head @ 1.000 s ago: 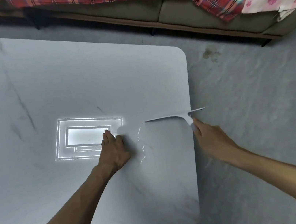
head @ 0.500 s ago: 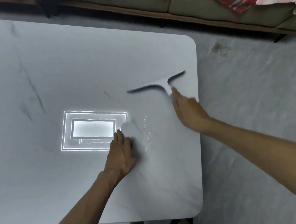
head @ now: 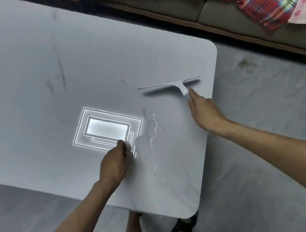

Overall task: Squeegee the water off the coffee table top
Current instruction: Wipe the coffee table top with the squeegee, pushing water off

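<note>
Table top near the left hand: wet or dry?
Wet. Glinting water streaks lie on the grey marble-look table top right of the left hand.

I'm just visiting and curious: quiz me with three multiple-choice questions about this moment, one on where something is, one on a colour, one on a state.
1. Where is the squeegee?
A. On the floor
B. On the table top near its right edge
C. On the sofa

2. What colour is the squeegee?
A. White
B. Black
C. Green

3. What is the left hand doing?
A. Gripping the squeegee
B. Hanging off the table
C. Resting on the coffee table beside the water

Answers:
1 B: the blade lies across the top, just inside the right edge.
2 A: handle and blade both look white against the grey surface.
3 C: it presses on the top next to the glinting wet streaks, while the right hand holds the squeegee handle.
</note>
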The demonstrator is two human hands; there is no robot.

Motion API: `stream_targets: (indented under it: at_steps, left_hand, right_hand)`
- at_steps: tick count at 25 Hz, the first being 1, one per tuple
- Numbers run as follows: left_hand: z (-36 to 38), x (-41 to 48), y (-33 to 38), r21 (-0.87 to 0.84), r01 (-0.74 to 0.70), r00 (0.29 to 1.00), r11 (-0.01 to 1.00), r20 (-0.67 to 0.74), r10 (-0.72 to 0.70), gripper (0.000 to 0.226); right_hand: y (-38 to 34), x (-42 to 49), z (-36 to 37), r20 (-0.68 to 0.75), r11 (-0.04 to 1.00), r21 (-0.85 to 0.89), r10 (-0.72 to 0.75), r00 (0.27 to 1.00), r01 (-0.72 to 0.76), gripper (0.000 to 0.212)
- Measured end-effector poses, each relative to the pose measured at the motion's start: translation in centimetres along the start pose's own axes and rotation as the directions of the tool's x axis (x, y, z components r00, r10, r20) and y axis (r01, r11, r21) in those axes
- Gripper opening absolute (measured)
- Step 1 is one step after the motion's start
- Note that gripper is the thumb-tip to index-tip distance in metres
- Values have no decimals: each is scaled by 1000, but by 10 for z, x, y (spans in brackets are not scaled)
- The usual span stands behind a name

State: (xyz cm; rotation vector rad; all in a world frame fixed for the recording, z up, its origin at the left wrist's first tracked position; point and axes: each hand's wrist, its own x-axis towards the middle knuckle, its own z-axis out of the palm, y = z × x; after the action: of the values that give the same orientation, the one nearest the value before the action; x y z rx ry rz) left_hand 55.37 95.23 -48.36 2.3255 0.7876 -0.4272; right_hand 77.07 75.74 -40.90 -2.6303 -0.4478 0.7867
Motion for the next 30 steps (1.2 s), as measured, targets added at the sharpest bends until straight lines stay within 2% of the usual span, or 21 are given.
stream_targets:
  at_steps: [3,5,7,10,12,14,16,18,21,24,27,30]
  left_hand:
    - [3,-14,-20,25,82,994,996,-70,-80,10]
    - [6,-23,-37,29,138,987,990,-85,-135,10]
    - [8,-30,-53,10,176,981,984,-87,-174,11]
    - [8,-33,-68,-4,183,980,983,-80,-182,14]
    - [5,-33,-68,-14,172,978,985,-118,-173,13]
    - [4,-30,-62,-31,139,981,990,-133,-142,12]
    - [8,-25,-51,-39,68,994,997,-86,-71,11]
    - [16,-20,-36,-15,13,1000,1000,10,-13,11]
    - [33,-16,-13,75,-57,988,996,147,46,22]
    - [46,-15,4,229,-81,962,970,274,16,36]
    - [50,-18,16,335,-101,963,937,270,7,43]
    - [47,-21,26,251,3,975,968,213,-58,48]
  right_hand:
    - [-42,57,-6,-31,978,122,175,984,-170,27]
    - [-77,78,12,-16,975,109,195,981,-192,36]
    - [-112,81,42,2,993,32,117,993,-117,50]
    - [-133,52,89,98,992,-53,-111,989,117,56]
    - [-118,24,101,164,962,-127,-222,961,243,58]
    - [-84,3,94,195,917,-255,-264,945,309,65]
    - [-43,-9,72,201,896,-347,-216,955,276,68]
    - [-6,-17,49,167,903,-380,-144,975,198,63]
    - [34,-33,27,146,896,-412,-118,982,169,57]
    - [66,-47,15,130,888,-437,-96,987,144,64]
    - [93,-59,8,83,899,-427,-66,994,96,59]
    - [120,-68,4,33,899,-433,-60,998,68,55]
